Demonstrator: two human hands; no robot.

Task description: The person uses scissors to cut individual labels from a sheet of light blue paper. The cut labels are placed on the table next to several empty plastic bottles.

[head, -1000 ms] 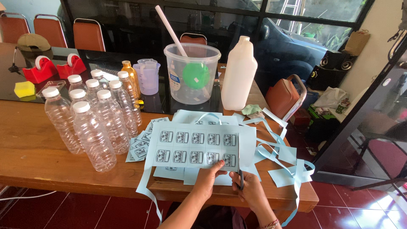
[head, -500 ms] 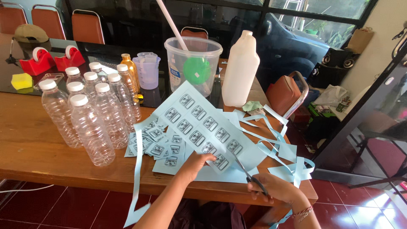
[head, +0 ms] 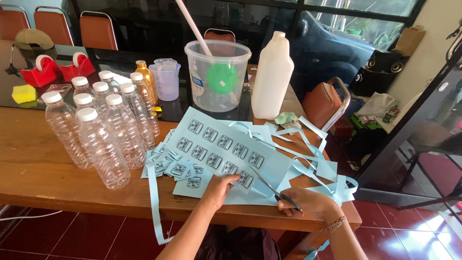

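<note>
Since a moment ago the blue label sheet lies flatter on the surface, left hand fingers pressing it down, right hand fingers wrapped round the scissors, so keep it still and snip slowly between labels.

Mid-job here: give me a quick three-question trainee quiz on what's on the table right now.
1. True or false: the right hand holds scissors.
2. What does the left hand press on? A) a clear bottle B) the blue label sheet C) the white jug
3. Fill in: the empty bottles stand to the ___ of the sheet.

Key: 1 true; 2 B; 3 left.
</note>
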